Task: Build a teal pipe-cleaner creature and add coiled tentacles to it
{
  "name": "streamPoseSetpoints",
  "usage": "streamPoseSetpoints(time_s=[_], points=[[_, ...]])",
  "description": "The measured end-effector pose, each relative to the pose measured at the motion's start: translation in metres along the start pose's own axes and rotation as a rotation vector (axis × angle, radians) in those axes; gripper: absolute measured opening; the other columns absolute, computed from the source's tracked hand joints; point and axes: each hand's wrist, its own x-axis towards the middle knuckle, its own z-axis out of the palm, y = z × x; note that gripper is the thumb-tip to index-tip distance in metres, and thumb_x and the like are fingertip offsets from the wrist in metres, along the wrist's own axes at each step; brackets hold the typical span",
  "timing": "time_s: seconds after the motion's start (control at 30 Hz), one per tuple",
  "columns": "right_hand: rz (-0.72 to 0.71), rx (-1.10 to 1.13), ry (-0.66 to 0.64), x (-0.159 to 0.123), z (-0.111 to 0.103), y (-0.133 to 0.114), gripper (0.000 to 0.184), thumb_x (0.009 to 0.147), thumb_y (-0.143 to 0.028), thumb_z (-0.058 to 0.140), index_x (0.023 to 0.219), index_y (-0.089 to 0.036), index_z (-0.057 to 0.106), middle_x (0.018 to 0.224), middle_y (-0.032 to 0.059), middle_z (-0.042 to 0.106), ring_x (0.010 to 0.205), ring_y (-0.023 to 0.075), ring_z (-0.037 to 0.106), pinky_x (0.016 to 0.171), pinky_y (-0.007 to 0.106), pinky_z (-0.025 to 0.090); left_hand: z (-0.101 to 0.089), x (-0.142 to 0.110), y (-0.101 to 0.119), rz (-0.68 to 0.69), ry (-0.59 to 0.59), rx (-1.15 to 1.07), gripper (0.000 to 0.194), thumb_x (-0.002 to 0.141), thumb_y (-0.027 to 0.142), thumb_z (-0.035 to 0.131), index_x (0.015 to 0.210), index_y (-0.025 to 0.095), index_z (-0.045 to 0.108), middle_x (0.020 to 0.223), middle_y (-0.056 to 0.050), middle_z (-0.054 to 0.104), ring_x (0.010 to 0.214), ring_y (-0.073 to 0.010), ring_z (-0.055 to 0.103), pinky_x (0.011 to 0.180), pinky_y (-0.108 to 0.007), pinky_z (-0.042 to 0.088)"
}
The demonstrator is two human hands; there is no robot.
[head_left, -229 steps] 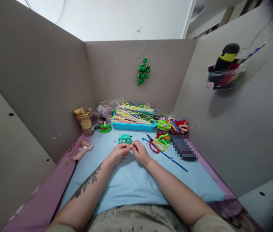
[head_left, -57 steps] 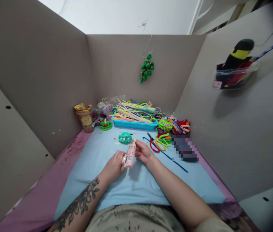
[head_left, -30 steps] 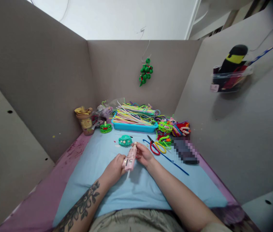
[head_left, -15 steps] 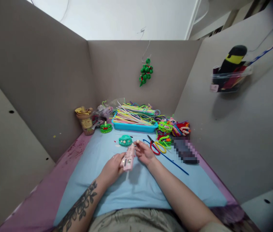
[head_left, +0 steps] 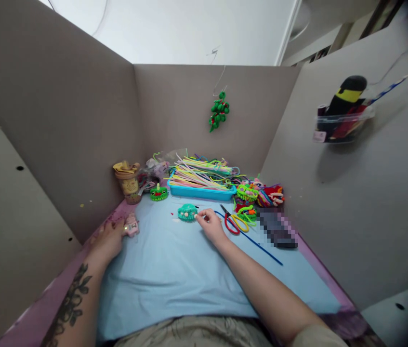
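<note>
Head view: the turquoise piece (head_left: 187, 212) looks fuzzy, pale-dotted. Right fingers (head_left: 204, 212) pinch a white bit (head_left: 196, 216); left fingers (head_left: 118, 226), closure unclear, meet the pink glue gun (head_left: 131, 226).

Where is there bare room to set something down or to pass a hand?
The widest bare part of the blue cloth lies between the forearms, in front of the teal piece. A smaller one is between the pink glue gun and that piece. Crowded are the back, around the blue tray, and the right, by the scissors and blue stem.
</note>
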Motion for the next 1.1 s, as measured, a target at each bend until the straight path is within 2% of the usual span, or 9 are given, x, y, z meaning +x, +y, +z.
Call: streamPoseSetpoints(time_s=[0.03, 0.07, 0.2, 0.3, 0.37, 0.5, 0.6, 0.83, 1.1], points=[[-0.06, -0.116, -0.003, 0.002, 0.003, 0.001, 0.014, 0.075, -0.032, 0.062, 0.068, -0.02, 0.061, 0.077, 0.0014, 0.055, 0.064, 0.0136, 0.047, 0.062, 0.026, 0.04, -0.006, 0.0, 0.009, -0.021, 0.056, 0.019, 0.043, 0.084, 0.022, 0.039, 0.126, 0.017, 0.047, 0.119, -0.022, 0.05, 0.109, -0.0401, 0.048, 0.08, -0.059, 0.04], [-0.104, -0.229, -0.015, 0.004, 0.007, 0.002, 0.013, 0.077, -0.031, 0.059, 0.072, -0.02, 0.062, 0.081, 0.0021, 0.055, 0.068, 0.0147, 0.05, 0.066, 0.027, 0.041, -0.013, 0.0, 0.021, 0.04, 0.117, 0.013, 0.046, 0.083, 0.023, 0.043, 0.128, 0.015, 0.045, 0.119, -0.021, 0.049, 0.109, -0.0392, 0.047, 0.083, -0.057, 0.04], [-0.188, -0.597, -0.071, 0.009, 0.018, 0.008, 0.014, 0.083, -0.026, 0.05, 0.086, -0.02, 0.062, 0.094, 0.0052, 0.056, 0.083, 0.0177, 0.055, 0.072, 0.028, 0.042, -0.021, 0.021, 0.084, 0.381, 0.233, -0.184, 0.047, 0.08, 0.01, 0.043, 0.126, 0.015, 0.047, 0.123, -0.016, 0.049, 0.111, -0.0287, 0.048, 0.091, -0.043, 0.041], [-0.214, -0.745, -0.079, 0.009, 0.023, 0.011, 0.016, 0.086, -0.025, 0.048, 0.09, -0.019, 0.062, 0.097, 0.0069, 0.057, 0.085, 0.0185, 0.055, 0.07, 0.027, 0.041, -0.003, 0.048, 0.125, 0.579, 0.231, -0.417, 0.046, 0.077, 0.005, 0.042, 0.121, 0.015, 0.052, 0.119, -0.013, 0.053, 0.111, -0.0245, 0.049, 0.095, -0.04, 0.04], [-0.241, -0.791, -0.083, 0.008, 0.024, 0.013, 0.016, 0.087, -0.025, 0.048, 0.091, -0.019, 0.062, 0.098, 0.0075, 0.057, 0.087, 0.0192, 0.055, 0.07, 0.027, 0.041, 0.017, 0.063, 0.141, 0.617, 0.18, -0.583, 0.046, 0.075, 0.004, 0.044, 0.119, 0.013, 0.053, 0.118, -0.012, 0.055, 0.113, -0.023, 0.049, 0.098, -0.04, 0.039], [-0.279, -0.831, -0.099, 0.007, 0.025, 0.014, 0.016, 0.088, -0.026, 0.047, 0.092, -0.02, 0.062, 0.099, 0.0076, 0.058, 0.088, 0.0198, 0.054, 0.072, 0.028, 0.041, 0.052, 0.075, 0.151, 0.594, 0.082, -0.845, 0.048, 0.075, 0.016, 0.054, 0.123, 0.014, 0.049, 0.126, -0.012, 0.053, 0.117, -0.0236, 0.048, 0.101, -0.042, 0.037], [-0.272, -0.844, -0.108, 0.007, 0.026, 0.016, 0.016, 0.088, -0.027, 0.047, 0.093, -0.02, 0.061, 0.101, 0.0078, 0.057, 0.089, 0.0201, 0.054, 0.072, 0.028, 0.04, 0.066, 0.074, 0.152, 0.56, 0.045, -0.96, 0.051, 0.075, 0.025, 0.059, 0.124, 0.013, 0.048, 0.127, -0.013, 0.053, 0.116, -0.0239, 0.049, 0.101, -0.041, 0.038], [-0.267, -0.86, -0.116, 0.006, 0.029, 0.017, 0.016, 0.089, -0.026, 0.047, 0.094, -0.02, 0.061, 0.103, 0.0083, 0.057, 0.091, 0.0205, 0.053, 0.071, 0.028, 0.04, 0.073, 0.076, 0.155, 0.493, -0.009, -1.02, 0.05, 0.074, 0.025, 0.059, 0.121, 0.012, 0.05, 0.124, -0.014, 0.055, 0.114, -0.0247, 0.052, 0.096, -0.039, 0.044], [-0.258, -0.928, -0.107, 0.008, 0.033, 0.018, 0.015, 0.088, -0.026, 0.048, 0.09, -0.021, 0.062, 0.101, 0.0079, 0.058, 0.089, 0.0207, 0.053, 0.067, 0.027, 0.039, 0.075, 0.075, 0.155, 0.509, 0.001, -1.017, 0.042, 0.075, 0.029, 0.058, 0.113, 0.013, 0.053, 0.115, -0.012, 0.059, 0.105, -0.0226, 0.056, 0.089, -0.036, 0.048]])
